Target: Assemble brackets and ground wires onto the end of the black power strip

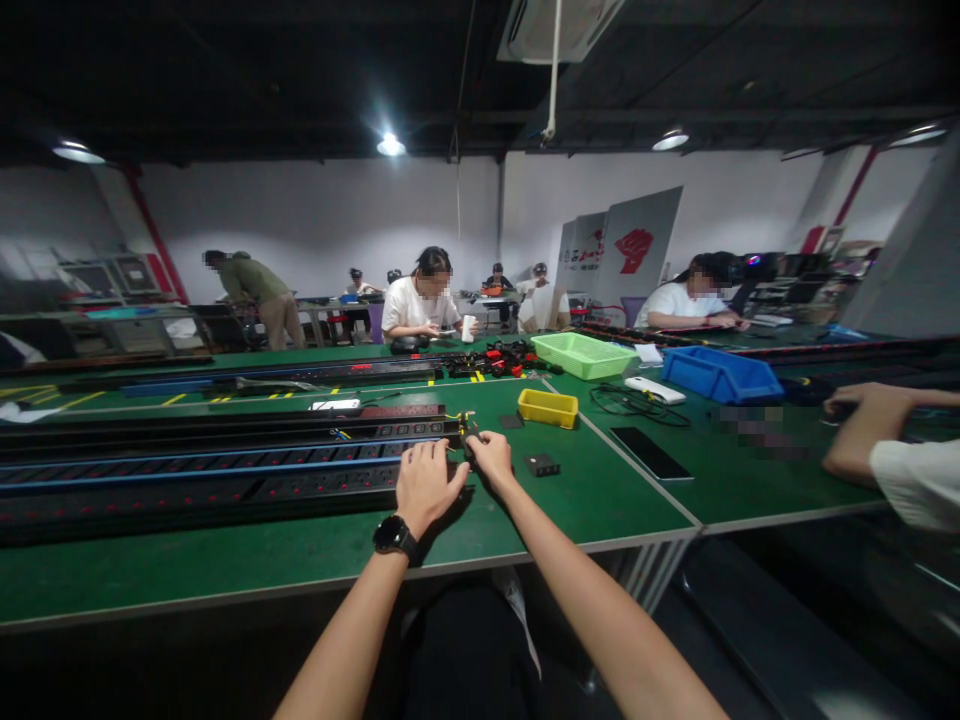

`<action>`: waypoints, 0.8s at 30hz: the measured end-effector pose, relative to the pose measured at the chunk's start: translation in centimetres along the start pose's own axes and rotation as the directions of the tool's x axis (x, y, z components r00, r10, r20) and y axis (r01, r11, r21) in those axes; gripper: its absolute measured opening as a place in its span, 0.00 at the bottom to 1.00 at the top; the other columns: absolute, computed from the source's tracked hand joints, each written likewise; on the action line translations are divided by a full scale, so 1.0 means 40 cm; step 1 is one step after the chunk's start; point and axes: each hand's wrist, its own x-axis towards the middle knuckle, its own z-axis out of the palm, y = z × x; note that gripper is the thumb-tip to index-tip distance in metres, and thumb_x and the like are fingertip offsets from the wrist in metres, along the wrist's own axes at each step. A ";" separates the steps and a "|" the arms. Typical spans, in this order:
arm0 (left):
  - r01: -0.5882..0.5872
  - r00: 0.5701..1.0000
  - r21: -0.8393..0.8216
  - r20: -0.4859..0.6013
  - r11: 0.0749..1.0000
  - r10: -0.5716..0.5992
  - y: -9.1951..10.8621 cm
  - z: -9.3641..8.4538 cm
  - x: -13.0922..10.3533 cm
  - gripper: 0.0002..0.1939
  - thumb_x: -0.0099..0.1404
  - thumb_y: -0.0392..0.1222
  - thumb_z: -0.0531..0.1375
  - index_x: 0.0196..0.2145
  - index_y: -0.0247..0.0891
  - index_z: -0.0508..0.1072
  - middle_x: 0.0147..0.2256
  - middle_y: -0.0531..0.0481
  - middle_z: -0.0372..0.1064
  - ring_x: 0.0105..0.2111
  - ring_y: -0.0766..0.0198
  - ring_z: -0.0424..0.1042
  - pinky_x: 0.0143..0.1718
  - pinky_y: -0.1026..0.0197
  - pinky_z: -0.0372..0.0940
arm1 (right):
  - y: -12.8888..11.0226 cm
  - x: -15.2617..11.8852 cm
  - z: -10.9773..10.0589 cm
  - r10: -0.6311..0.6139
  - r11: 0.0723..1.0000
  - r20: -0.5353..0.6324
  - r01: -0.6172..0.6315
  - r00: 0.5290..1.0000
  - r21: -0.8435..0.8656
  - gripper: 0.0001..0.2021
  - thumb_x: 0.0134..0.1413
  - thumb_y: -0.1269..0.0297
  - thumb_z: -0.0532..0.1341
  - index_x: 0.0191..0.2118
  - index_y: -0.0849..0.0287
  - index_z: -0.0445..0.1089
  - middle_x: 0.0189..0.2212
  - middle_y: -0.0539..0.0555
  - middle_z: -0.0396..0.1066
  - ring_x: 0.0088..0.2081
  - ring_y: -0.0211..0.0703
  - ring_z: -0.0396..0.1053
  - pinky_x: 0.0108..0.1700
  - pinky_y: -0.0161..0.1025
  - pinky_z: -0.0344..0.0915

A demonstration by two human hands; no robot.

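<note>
My left hand point(427, 485), with a black watch point(394, 536) on its wrist, lies over the right end of the long black power strips point(315, 482). Its fingers reach forward and the thumb stands apart. Just to the right, my right hand point(493, 460) has its fingers closed on a small black part point(470, 446) at the strips' end; much of that part is hidden. Thin yellow wires point(459, 417) stick out beyond the fingertips. A small black box-shaped module point(541, 464) rests on the green table point(585, 505), right of my right hand.
A yellow bin point(548, 408), a light green basket point(581, 356) and a blue bin point(721, 376) stand beyond my hands. A dark flat phone-like slab point(651, 453) lies at right, near a black cable point(622, 400). A co-worker's arm point(874, 425) reaches in from the right. Another person sits opposite.
</note>
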 end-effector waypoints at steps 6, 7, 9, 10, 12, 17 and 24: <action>-0.051 0.998 -0.002 0.034 0.999 0.051 -0.008 -0.006 0.003 0.31 0.69 0.63 0.56 0.58 0.37 0.69 0.53 0.36 0.72 0.54 0.44 0.68 0.57 0.45 0.58 | 0.008 -0.001 0.006 0.016 0.999 0.053 -0.017 0.998 0.033 0.15 0.51 0.57 0.59 0.19 0.57 0.70 0.16 0.49 0.68 0.23 0.40 0.63 0.27 0.34 0.55; -0.057 0.998 -0.003 0.040 0.998 0.057 -0.009 -0.007 0.004 0.33 0.68 0.65 0.57 0.59 0.37 0.68 0.54 0.36 0.72 0.54 0.44 0.68 0.57 0.45 0.58 | 0.007 -0.001 0.006 0.026 0.999 0.063 -0.028 0.998 0.035 0.15 0.51 0.57 0.59 0.19 0.57 0.71 0.16 0.49 0.68 0.22 0.40 0.64 0.27 0.34 0.55; -0.068 0.996 -0.002 0.053 0.998 0.068 -0.010 -0.008 0.006 0.36 0.66 0.67 0.58 0.60 0.37 0.67 0.55 0.35 0.72 0.55 0.43 0.67 0.57 0.44 0.58 | 0.006 -0.001 0.005 0.041 0.998 0.084 -0.045 0.996 0.037 0.15 0.52 0.57 0.58 0.20 0.58 0.72 0.16 0.50 0.69 0.23 0.40 0.66 0.27 0.33 0.56; -0.073 0.996 -0.001 0.058 0.997 0.072 -0.011 -0.008 0.006 0.38 0.65 0.68 0.58 0.61 0.36 0.67 0.55 0.34 0.72 0.55 0.42 0.68 0.57 0.44 0.58 | 0.004 -0.001 0.005 0.045 0.998 0.095 -0.049 0.994 0.035 0.15 0.53 0.58 0.59 0.20 0.58 0.73 0.16 0.50 0.69 0.23 0.40 0.66 0.28 0.33 0.57; -0.077 0.995 0.006 0.066 0.997 0.077 -0.012 -0.007 0.007 0.41 0.63 0.70 0.59 0.62 0.36 0.66 0.54 0.34 0.72 0.54 0.42 0.68 0.57 0.43 0.58 | 0.002 -0.003 0.006 0.048 0.998 0.117 -0.051 0.992 0.029 0.15 0.54 0.58 0.59 0.20 0.58 0.74 0.16 0.51 0.70 0.24 0.40 0.68 0.28 0.33 0.58; -0.085 0.994 0.016 0.071 0.996 0.084 -0.016 0.000 0.006 0.47 0.59 0.73 0.61 0.64 0.35 0.64 0.54 0.33 0.72 0.54 0.40 0.67 0.57 0.42 0.57 | -0.004 -0.008 0.011 0.044 0.999 0.161 -0.046 0.986 0.012 0.17 0.58 0.58 0.58 0.22 0.59 0.76 0.18 0.52 0.72 0.24 0.40 0.69 0.29 0.33 0.59; -0.083 0.993 0.002 0.087 0.997 0.083 -0.014 -0.006 0.008 0.46 0.57 0.67 0.66 0.64 0.37 0.63 0.55 0.35 0.72 0.54 0.41 0.67 0.56 0.44 0.57 | -0.005 -0.009 0.017 0.014 1.000 0.184 -0.017 0.983 0.017 0.20 0.62 0.55 0.57 0.23 0.58 0.76 0.22 0.54 0.75 0.26 0.43 0.70 0.30 0.34 0.58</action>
